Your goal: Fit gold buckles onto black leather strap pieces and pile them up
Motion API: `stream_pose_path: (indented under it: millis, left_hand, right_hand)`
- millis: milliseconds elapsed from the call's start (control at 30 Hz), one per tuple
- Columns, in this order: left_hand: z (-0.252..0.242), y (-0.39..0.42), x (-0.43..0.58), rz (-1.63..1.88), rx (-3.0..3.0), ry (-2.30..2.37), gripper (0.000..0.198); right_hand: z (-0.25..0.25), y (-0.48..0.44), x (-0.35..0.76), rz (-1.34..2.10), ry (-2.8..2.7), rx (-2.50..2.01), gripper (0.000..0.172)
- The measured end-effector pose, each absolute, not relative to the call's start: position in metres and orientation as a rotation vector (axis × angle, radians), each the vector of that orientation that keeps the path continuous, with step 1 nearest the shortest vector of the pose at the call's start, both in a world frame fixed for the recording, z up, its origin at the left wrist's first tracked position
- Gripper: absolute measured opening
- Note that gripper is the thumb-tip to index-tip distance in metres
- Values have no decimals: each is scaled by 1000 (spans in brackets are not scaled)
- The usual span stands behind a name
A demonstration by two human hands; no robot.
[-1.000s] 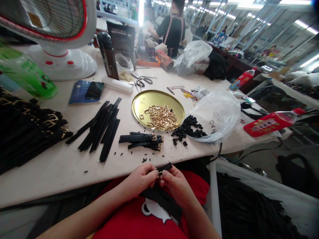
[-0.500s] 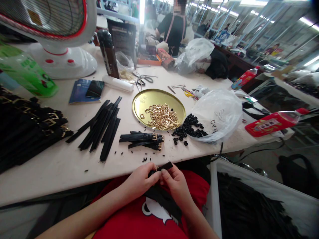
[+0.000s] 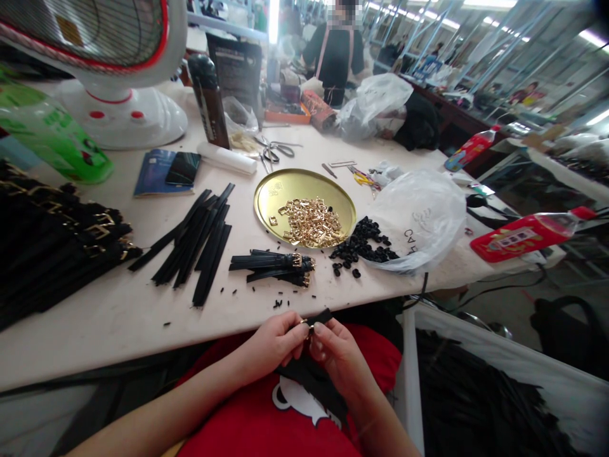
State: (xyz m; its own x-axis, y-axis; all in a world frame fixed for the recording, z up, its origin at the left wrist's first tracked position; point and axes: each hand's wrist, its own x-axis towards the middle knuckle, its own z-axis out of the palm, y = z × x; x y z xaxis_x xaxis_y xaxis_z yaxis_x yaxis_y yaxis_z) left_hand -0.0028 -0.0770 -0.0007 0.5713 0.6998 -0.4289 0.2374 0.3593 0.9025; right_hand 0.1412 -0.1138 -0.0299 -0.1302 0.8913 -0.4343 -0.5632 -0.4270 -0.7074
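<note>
Left hand: thumb and fingers [image 3: 280, 339] pinched together on a black strap [image 3: 320, 317], straight in front of the gold tray [image 3: 271, 193], on the wearer's side.
Right hand: thumb and fingers [image 3: 341, 346] clamped on the same strap, also in front of the tray, slightly farther right.
Black strap: bridges both hands, its long axis slanting from the left fingertips up and rightward; the visible end sits nearest the right hand, pointing toward the tray's right side. Its other end is hidden.
Gold metal piece: glints [image 3: 311, 328] between the fingertips; its exact fit on the strap cannot be told.
Buckled straps: small bundle [image 3: 269, 261] just in front of the tray, gold ends rightward.
Buckle heap: inside the tray [image 3: 311, 222].
Black loops: scattered [image 3: 364, 241] at the tray's right front.
Plain straps: fanned [image 3: 190, 244] left of the tray.
</note>
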Motion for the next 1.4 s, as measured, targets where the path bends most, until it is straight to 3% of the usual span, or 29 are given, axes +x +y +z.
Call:
stream_pose_path:
  millis: [200, 467, 700, 900, 1100, 1400]
  left_hand:
    - [1, -79, -3, 351, 1444, 1042, 25]
    - [-5, -80, 1, 393, 1584, 1171, 21]
    - [-3, -81, -1, 358, 1410, 1061, 24]
    - [-4, -80, -1, 338, 1325, 1029, 28]
    - [-6, -80, -2, 327, 1243, 907, 30]
    - [-10, -77, -2, 331, 1386, 985, 26]
  right_hand:
    - [-23, -116, 145, 1579, -791, -1259, 18]
    - [-22, -118, 143, 983, -1293, -1582, 11]
    - [-24, -112, 152, 1654, -930, -1327, 21]
    - [-23, -115, 148, 1319, -1090, -1436, 17]
    - [-21, -111, 156, 1670, -913, -1347, 20]
    - [-21, -111, 152, 1559, -964, -1411, 17]
